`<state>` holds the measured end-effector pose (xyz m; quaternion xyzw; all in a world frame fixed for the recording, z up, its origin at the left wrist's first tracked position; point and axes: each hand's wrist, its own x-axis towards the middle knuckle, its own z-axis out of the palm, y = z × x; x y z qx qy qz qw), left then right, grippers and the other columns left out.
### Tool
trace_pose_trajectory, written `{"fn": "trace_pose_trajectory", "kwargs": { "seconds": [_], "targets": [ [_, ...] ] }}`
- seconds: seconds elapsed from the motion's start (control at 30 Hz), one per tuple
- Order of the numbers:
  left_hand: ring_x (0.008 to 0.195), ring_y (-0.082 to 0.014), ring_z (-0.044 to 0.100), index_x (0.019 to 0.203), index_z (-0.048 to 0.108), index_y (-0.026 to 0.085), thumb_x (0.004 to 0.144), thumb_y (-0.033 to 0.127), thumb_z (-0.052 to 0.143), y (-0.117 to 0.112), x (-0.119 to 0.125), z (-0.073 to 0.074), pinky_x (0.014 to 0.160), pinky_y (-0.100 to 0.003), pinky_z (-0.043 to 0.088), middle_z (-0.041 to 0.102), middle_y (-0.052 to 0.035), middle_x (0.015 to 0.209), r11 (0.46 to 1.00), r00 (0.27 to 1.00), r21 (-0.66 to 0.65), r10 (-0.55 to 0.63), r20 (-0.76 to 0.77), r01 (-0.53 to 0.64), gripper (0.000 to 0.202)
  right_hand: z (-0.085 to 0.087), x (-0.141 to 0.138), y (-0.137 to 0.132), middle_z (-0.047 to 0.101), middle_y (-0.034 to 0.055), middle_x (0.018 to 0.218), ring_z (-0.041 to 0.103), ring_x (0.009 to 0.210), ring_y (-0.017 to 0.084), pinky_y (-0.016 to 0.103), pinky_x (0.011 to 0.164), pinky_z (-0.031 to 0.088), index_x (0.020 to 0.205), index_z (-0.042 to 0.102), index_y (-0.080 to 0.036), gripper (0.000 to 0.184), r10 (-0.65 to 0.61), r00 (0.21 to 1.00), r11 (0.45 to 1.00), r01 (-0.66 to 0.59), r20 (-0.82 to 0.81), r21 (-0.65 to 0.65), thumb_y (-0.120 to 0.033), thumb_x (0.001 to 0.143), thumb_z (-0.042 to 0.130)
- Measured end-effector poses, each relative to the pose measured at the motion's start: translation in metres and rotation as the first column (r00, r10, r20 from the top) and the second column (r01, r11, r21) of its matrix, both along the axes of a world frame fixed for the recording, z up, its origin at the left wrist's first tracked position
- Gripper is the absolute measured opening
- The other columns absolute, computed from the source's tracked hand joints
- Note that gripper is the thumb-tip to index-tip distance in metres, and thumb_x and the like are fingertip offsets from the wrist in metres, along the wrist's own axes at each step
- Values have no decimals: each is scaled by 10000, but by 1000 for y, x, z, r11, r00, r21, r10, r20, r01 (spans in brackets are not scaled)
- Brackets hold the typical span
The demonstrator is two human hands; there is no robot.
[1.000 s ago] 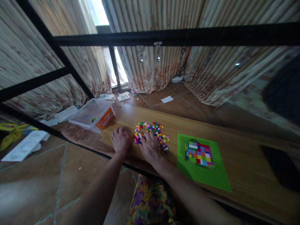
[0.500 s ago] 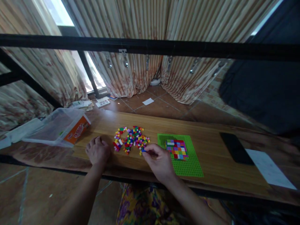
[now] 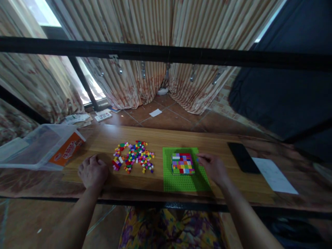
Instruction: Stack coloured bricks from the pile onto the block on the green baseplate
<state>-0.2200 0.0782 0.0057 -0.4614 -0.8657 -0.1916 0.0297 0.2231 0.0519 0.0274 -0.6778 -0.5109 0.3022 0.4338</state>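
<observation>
My right hand is over the right edge of the green studded baseplate, with thumb and forefinger pinched on a small blue brick. Just left of those fingertips, a block built of many-coloured bricks stands on the baseplate. Palm down on the wooden table rests my left hand, its fingers loosely bent and apart, holding nothing. Beside it, to the right, loose coloured bricks are spread in a pile.
A clear plastic box with an orange label is at the table's left end. To the right lie a black phone and a white sheet of paper. A dark metal rail crosses beyond the table, before striped curtains.
My right hand has moved right with the blue brick, from the loose pile to the baseplate's right side. My left hand stays resting on the table. The camera view has shifted to the right.
</observation>
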Motion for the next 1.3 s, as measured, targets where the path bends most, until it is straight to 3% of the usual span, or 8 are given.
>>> {"fn": "trace_pose_trajectory", "kwargs": {
  "seconds": [0.17, 0.37, 0.73, 1.0, 1.13, 1.3],
  "targets": [
    [1245, -376, 443, 1255, 573, 87, 905, 281, 350, -1, 3, 4, 1020, -519, 352, 527, -232, 1312, 1000, 999, 7, -14, 30, 14, 458, 10, -5, 24, 748, 33, 762, 688, 710, 201, 330, 699, 528, 860, 745, -215, 197, 76, 963, 997, -81, 260, 8, -236, 711, 617],
    [1218, -361, 470, 1234, 585, 94, 891, 267, 379, 0, 3, 4, 1023, -508, 361, 550, -218, 1281, 1000, 1000, -12, -9, -7, 9, 435, 10, -12, 37, 745, 24, 757, 690, 705, 191, 325, 711, 521, 854, 739, -227, 184, 92, 937, 995, -100, 336, 4, -215, 705, 632],
    [1206, -347, 477, 1242, 584, 120, 888, 284, 374, 0, 1, -1, 1029, -486, 372, 555, -177, 1288, 1000, 999, -9, 8, -36, -9, 443, -8, -17, 33, 751, 61, 869, 688, 813, 206, 375, 807, 524, 873, 736, -196, 254, 54, 997, 996, -50, -56, 73, -361, 699, 653],
    [1194, -349, 477, 1231, 588, 116, 887, 279, 369, -1, 2, -2, 1024, -489, 374, 559, -182, 1274, 1000, 999, 13, -5, -45, 5, 440, -17, -16, 35, 728, 26, 786, 659, 690, 169, 350, 692, 534, 839, 728, -192, 408, -48, 893, 998, 26, -447, -57, -399, 500, 820],
    [1196, -355, 471, 1231, 588, 118, 886, 275, 383, 0, 0, -4, 1007, -507, 383, 561, -194, 1261, 1000, 999, 18, -9, -39, 9, 430, -16, -15, 36, 726, 16, 762, 651, 662, 149, 317, 669, 526, 824, 730, -193, 403, -35, 860, 997, -8, -509, -81, -366, 477, 837],
    [1196, -344, 474, 1229, 592, 121, 884, 274, 381, 1, -1, -5, 1019, -486, 376, 566, -181, 1257, 1000, 999, 10, -3, -45, 3, 433, -14, -13, 36, 745, 33, 789, 680, 733, 177, 347, 742, 536, 857, 726, -197, 402, 39, 895, 996, -73, -445, -59, -367, 508, 830]
  ]
}}
